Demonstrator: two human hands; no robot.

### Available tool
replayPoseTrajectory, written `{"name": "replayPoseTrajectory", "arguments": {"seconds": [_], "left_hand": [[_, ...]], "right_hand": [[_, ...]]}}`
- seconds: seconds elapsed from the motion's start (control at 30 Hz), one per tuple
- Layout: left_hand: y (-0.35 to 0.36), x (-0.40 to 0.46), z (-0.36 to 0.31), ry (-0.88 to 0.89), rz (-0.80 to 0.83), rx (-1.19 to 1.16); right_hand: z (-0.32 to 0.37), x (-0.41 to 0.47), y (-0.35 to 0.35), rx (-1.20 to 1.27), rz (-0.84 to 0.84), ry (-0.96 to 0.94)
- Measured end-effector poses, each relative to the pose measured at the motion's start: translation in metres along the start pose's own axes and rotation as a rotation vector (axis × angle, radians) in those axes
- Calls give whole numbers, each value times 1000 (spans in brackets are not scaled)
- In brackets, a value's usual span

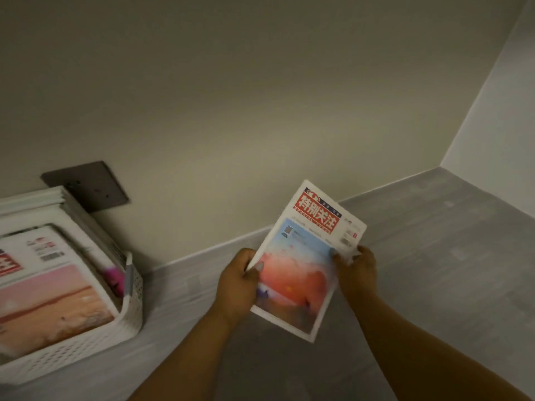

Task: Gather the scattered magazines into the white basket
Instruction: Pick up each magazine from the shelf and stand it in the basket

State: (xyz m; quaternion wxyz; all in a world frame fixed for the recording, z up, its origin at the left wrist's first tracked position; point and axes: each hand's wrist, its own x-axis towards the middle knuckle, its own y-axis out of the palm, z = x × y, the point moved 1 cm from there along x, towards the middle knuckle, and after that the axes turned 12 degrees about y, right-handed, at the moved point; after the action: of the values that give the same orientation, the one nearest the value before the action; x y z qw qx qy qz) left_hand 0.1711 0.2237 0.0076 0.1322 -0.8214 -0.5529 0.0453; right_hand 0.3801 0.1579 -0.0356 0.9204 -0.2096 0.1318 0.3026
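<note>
Nearest the camera, two bare forearms reach up from the lower edge toward the middle of the view. Both hands hold one magazine [307, 256] above the grey floor [434, 256], clear of it.

Left hand [240, 280]: fingers curled round the magazine's left edge, thumb lying across the front cover. Right hand [357, 269]: fingers curled behind the right edge, thumb tip pressed on the cover near the upper right corner. Neither hand is slack — each grips the magazine.

Magazine: front cover facing the camera, tilted so its top leans to the right. White border, red title block with white characters at the top, a blue-to-orange picture below. The print is blurred and the small text cannot be read.

Left of the hands, well apart from the held magazine, a white basket [131, 311] with perforated walls stands on the floor. Its left part runs out of view. Inside it:
- a magazine with a pink and orange cover [52, 299], lying flat on top, face up;
- a stack of white-edged magazines [37, 204] at the far end, rising above the rim;
- a bright pink item [114, 277] — wedged at the right-hand wall, too blurred to identify.

Beyond the basket, a dark wall plate [92, 183] is set low on the beige wall [260, 111]; the magazine stack partly covers its lower left. A pale skirting line runs along the foot of the wall. Farthest right, a lighter wall [498, 125] meets the beige wall at a corner.
</note>
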Motion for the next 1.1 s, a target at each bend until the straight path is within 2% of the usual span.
{"name": "replayPoseTrajectory", "arguments": {"seconds": [0.07, 0.13, 0.27, 0.4, 0.63, 0.87, 1.1], "left_hand": [[-23, -10, -12, 39, -68, -44], [-55, -23, -18, 65, -154, -66], [-118, -55, -22, 115, -341, -116], [-186, -84, -19, 230, -458, 25], [-306, -120, -21, 267, -698, 308], [-366, -132, 18, 135, -639, 384], [-380, -122, 70, 10, -503, 483]], "right_hand": [[8, -14, 15, 89, 300, -6], [23, -38, 34, 10, 458, -67], [62, -87, 72, -193, 502, -321], [96, -144, 115, -228, 527, -514], [127, -236, 196, -172, 594, -652], [109, -254, 268, -358, 531, -751], [63, -235, 308, -500, 542, -626]]}}
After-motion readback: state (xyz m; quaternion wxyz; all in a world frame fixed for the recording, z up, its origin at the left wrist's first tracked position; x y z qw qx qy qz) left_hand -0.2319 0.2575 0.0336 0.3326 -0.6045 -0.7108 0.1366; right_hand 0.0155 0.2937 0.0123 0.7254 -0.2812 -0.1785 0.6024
